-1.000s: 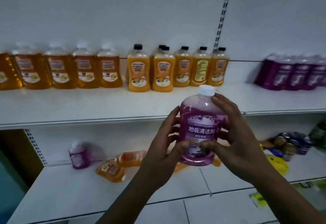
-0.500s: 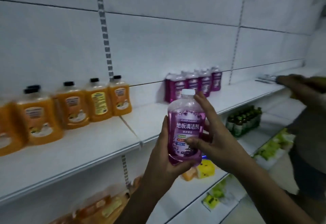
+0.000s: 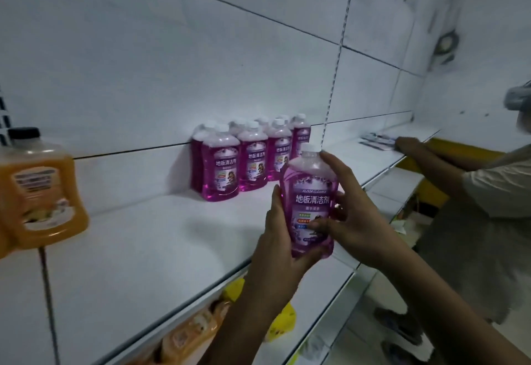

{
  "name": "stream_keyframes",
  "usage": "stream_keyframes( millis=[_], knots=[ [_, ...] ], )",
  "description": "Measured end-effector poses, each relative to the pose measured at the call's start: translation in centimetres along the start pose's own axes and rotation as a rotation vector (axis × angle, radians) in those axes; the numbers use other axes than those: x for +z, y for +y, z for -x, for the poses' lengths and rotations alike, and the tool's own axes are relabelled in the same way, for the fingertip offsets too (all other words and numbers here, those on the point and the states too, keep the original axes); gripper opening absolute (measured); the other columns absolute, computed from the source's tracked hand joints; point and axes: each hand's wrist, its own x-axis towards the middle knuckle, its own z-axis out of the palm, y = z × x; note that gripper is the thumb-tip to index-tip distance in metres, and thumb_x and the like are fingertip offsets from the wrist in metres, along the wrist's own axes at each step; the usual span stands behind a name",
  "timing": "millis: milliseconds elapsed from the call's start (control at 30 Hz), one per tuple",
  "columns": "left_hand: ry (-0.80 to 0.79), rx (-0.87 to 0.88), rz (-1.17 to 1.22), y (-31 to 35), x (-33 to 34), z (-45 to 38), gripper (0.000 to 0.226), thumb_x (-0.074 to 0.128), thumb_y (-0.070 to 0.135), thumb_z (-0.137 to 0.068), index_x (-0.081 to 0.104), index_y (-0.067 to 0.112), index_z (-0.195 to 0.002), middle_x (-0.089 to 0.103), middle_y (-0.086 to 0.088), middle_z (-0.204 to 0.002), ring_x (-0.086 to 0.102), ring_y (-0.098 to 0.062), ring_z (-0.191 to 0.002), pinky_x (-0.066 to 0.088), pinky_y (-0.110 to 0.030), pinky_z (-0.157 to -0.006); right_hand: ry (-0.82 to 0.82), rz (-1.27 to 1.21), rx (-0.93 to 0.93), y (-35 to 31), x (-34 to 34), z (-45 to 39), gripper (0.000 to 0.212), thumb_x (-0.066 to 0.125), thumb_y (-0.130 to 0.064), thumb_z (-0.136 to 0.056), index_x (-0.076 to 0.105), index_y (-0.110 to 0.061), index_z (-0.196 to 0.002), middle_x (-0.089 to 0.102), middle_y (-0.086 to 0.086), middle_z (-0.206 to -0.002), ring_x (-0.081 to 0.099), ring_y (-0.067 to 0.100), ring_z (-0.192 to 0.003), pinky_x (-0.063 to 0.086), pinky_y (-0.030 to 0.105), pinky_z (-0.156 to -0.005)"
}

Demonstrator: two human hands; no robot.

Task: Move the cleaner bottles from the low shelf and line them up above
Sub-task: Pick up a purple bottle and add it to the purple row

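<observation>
Up over the front edge of the upper shelf (image 3: 161, 249), one purple bottle (image 3: 311, 204) held upright in both hands, white cap up, label facing the camera. Left hand (image 3: 280, 238) wrapped around the lower left side and bottom, fingers curled behind, thumb along the left edge. Right hand (image 3: 344, 215) clamped on from the right, thumb across the lower label, fingers reaching up near the shoulder just under the cap. Bottle off the shelf surface, hanging right about at the shelf lip.

Further back on that same shelf, against the back wall, a cluster of matching purple bottles (image 3: 244, 158) standing upright in a tight pack, well apart from the held one. Lots of bare white shelf between that pack and the front edge, and more bare stretch running left toward an orange bottle (image 3: 40, 192) with a black cap at the far left, blurry. Open shelf to the right of the pack too, out to some flat packets (image 3: 376, 140) near the far end.

Below the lip, on the low shelf, orange bottles (image 3: 192, 330) lying down and something yellow (image 3: 283, 321), partly hidden by the arms.

Off to the right, another person's arm (image 3: 431, 155) resting on the upper shelf's edge, hand by those packets.
</observation>
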Motion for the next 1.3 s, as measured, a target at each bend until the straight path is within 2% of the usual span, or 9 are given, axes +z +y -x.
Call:
stream_keyframes(
  millis=[200,467,600,733,900,1067,1167,1233,1300],
  knots=[
    [0.052,-0.058,-0.183,-1.9,4.0,-6.6,0.102,0.077,0.044,-0.073,0.005,0.041,-0.147,0.047,0.010,-0.141,0.056,-0.011,-0.120,0.052,-0.036,-0.098,0.057,0.070,-0.075,5.1,-3.2,-4.0,0.098,0.074,-0.010,-0.079,0.014,-0.051,-0.145,0.018,-0.019,-0.154,0.040,0.010,-0.135,0.052,0.022,-0.094],
    [0.197,-0.226,-0.594,-5.6,10.6,-12.7,0.085,0.067,0.025,-0.086,0.009,0.023,-0.147,0.053,-0.001,-0.130,0.060,-0.020,-0.110,0.053,-0.039,-0.095,-0.048,0.069,-0.213,14.8,-6.9,-8.7,0.095,0.072,-0.004,-0.081,0.015,-0.039,-0.148,0.017,-0.011,-0.153,0.035,0.020,-0.139,0.051,0.040,-0.099],
    [0.243,-0.290,-0.730,-6.0,12.9,-15.4,0.084,0.060,0.030,-0.092,0.001,0.019,-0.150,0.049,-0.007,-0.137,0.055,-0.023,-0.117,0.048,-0.039,-0.100,-0.156,-0.080,-0.270,19.0,-8.8,-12.2,0.089,0.072,-0.012,-0.084,0.015,-0.037,-0.148,0.020,-0.008,-0.151,0.041,0.020,-0.134,0.052,0.029,-0.097],
    [0.253,-0.388,-0.965,-6.0,14.0,-16.0,0.081,0.048,0.039,-0.097,-0.005,0.012,-0.153,0.035,-0.010,-0.149,0.037,-0.025,-0.133,0.034,-0.037,-0.109,-0.166,-0.095,-0.331,24.0,-9.7,-16.8,0.090,0.069,-0.001,-0.084,0.014,-0.032,-0.148,0.019,-0.003,-0.150,0.040,0.023,-0.134,0.052,0.042,-0.098],
    [0.223,-0.361,-1.089,-6.1,14.4,-15.7,0.052,0.035,0.024,-0.103,0.017,0.017,-0.152,0.042,-0.002,-0.145,0.037,-0.017,-0.131,0.030,-0.029,-0.109,-0.142,-0.079,-0.384,28.2,-9.2,-23.6,0.088,0.063,0.008,-0.078,0.017,-0.019,-0.147,0.021,0.006,-0.149,0.035,0.013,-0.131,0.044,0.046,-0.106],
    [0.377,-0.265,-0.951,-6.5,14.4,-15.3,0.040,0.042,0.018,-0.101,0.043,0.020,-0.141,0.053,0.003,-0.135,0.043,-0.010,-0.124,0.037,-0.026,-0.105,-0.161,0.015,-0.413,30.1,-7.0,-27.6,0.095,0.068,0.005,-0.079,0.014,-0.028,-0.150,0.010,0.004,-0.161,0.023,0.023,-0.143,0.036,0.053,-0.111],
    [0.536,-0.189,-0.749,-4.9,14.2,-14.5,0.029,0.044,0.013,-0.100,0.057,0.020,-0.125,0.060,0.008,-0.123,0.050,-0.002,-0.115,0.039,-0.018,-0.098,-0.205,0.115,-0.486,30.0,-7.7,-28.2,0.092,0.068,-0.037,-0.084,0.007,-0.029,-0.152,0.002,0.005,-0.162,0.016,0.024,-0.146,0.027,0.050,-0.116],
    [0.591,-0.156,-0.628,-3.5,14.1,-13.2,0.028,0.044,0.012,-0.100,0.060,0.020,-0.122,0.061,0.010,-0.121,0.052,0.003,-0.114,0.038,-0.012,-0.097,-0.091,0.239,-0.547,30.0,-8.7,-28.3,0.097,0.047,-0.075,-0.080,0.002,-0.029,-0.153,0.002,0.012,-0.162,0.008,0.027,-0.149,0.017,0.045,-0.119],
    [0.615,-0.104,-0.601,-2.4,13.9,-10.8,0.029,0.045,0.010,-0.099,0.060,0.018,-0.122,0.060,0.009,-0.121,0.052,0.002,-0.116,0.040,-0.014,-0.099,0.037,0.213,-0.544,28.3,-8.8,-26.8,0.099,0.041,-0.076,-0.082,0.012,-0.014,-0.153,0.008,0.024,-0.159,0.005,0.029,-0.148,0.014,0.045,-0.120]
  ],
)
